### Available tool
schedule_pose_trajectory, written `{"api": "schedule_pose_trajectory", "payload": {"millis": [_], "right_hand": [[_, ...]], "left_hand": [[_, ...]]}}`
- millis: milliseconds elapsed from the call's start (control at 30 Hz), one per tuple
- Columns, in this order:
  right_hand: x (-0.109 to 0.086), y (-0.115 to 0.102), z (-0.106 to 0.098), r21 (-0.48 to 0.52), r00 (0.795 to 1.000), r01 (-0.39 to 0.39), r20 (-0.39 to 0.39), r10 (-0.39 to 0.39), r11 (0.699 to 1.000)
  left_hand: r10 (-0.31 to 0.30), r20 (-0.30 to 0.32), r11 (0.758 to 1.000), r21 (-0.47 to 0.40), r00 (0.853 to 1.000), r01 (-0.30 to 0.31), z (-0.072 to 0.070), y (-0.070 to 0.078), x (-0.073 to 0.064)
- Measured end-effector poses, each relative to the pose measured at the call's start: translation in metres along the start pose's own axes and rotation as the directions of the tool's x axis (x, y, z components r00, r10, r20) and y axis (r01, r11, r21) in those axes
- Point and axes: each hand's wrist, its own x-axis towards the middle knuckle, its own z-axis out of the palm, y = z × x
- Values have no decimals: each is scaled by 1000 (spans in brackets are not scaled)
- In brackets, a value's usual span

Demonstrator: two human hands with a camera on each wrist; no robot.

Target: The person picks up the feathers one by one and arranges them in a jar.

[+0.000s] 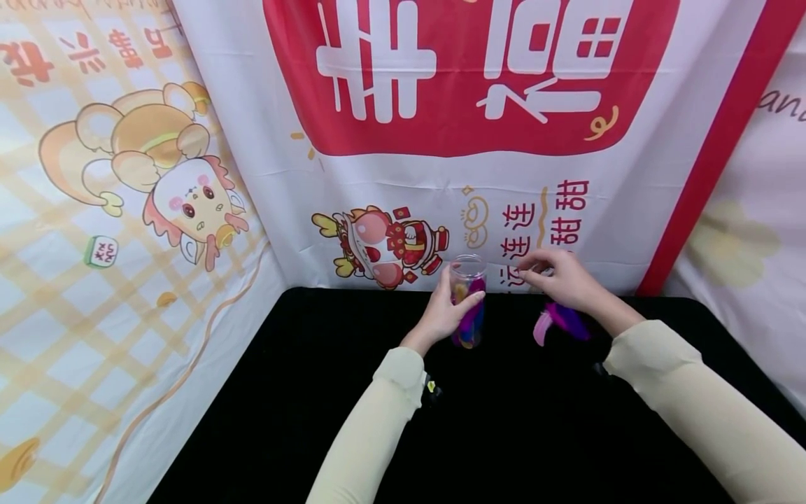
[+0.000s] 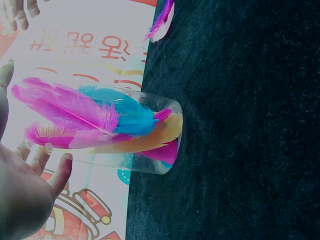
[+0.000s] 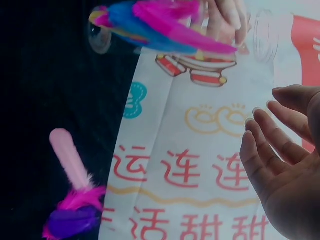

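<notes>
A clear, open-topped plastic jar (image 1: 468,267) stands near the back of the black table, with several feathers (image 2: 135,115) in pink, blue and yellow inside it. My left hand (image 1: 439,313) grips the jar around its side, thumb across the front. To the right of the jar's mouth and apart from it, my right hand (image 1: 560,280) is raised with its fingers loosely bent. Nothing shows between those fingers in the right wrist view. Below the right hand lie a light pink feather (image 3: 70,157) and a purple feather (image 3: 74,221) with magenta fluff.
The black table (image 1: 491,427) ends at a white and red printed cloth (image 1: 409,168) hanging behind it. Another patterned cloth (image 1: 126,280) hangs along the left side. A small dark item with a yellow mark (image 1: 432,387) shows beside the left sleeve.
</notes>
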Motion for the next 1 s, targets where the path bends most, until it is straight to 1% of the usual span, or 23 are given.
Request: {"api": "schedule_pose_trajectory", "payload": {"millis": [133, 233, 367, 500, 600, 767, 1000], "right_hand": [[-4, 13, -4, 4, 999, -41, 3, 41, 999], [-7, 21, -7, -16, 996, -84, 11, 84, 996], [-10, 31, -9, -35, 993, -120, 18, 121, 992], [-13, 43, -8, -52, 990, -137, 17, 138, 989], [-16, 54, -8, -58, 990, -136, 15, 137, 989], [-18, 75, -5, -50, 990, -139, 3, 140, 989], [-22, 103, -1, -53, 985, -172, 7, 173, 984]], "left_hand": [[3, -1, 1000, 4, 1000, -3, 0, 0, 0], [3, -3, 1000, 5, 1000, -3, 0, 1, 0], [1, -2, 1000, 5, 1000, -1, 1, 0, 0], [15, -1, 1000, 2, 1000, -15, 0, -1, 0], [26, 2, 1000, -6, 1000, -26, 0, 0, 0], [21, 6, 1000, -10, 1000, -21, -1, -1, 0], [16, 8, 1000, -12, 1000, -16, -1, -1, 0]]}}
